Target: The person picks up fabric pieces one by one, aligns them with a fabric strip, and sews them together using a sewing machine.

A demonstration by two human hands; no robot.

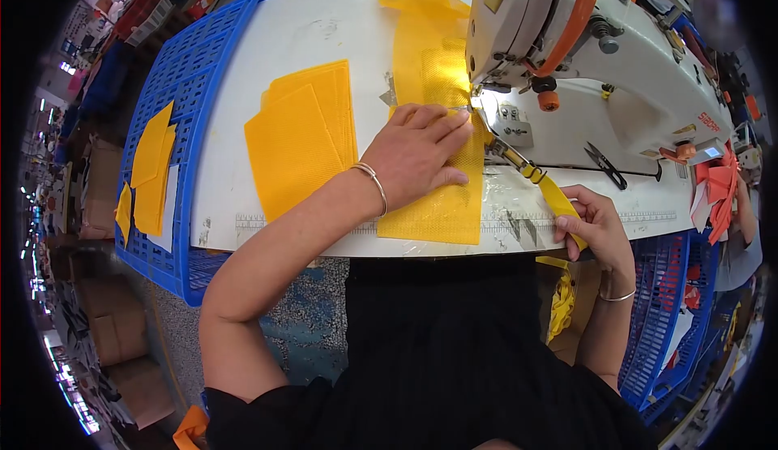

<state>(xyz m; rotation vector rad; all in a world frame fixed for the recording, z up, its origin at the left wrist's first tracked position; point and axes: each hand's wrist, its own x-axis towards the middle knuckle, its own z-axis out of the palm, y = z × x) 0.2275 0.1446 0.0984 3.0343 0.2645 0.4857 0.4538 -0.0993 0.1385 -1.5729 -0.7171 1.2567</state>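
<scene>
My left hand (pixel 421 154) lies spread and palm down on a yellow fabric panel (pixel 438 215), its fingertips close to the lit needle area of the white sewing machine (pixel 600 36). Between the thumb and fingers of my right hand (pixel 596 223) is a yellow strip (pixel 557 197), at the table's front edge. That strip runs up into a metal guide (pixel 509 154) beside the needle area. More yellow fabric (pixel 413 45) extends behind my left hand, partly under the machine head.
Left of my forearm, a stack of yellow panels (pixel 296 142) rests on the white table (pixel 324 24). Black snips (pixel 606 166) lie right of the guide. A blue crate (pixel 194 77) with yellow pieces borders the left edge; blue baskets (pixel 652 320) stand at lower right.
</scene>
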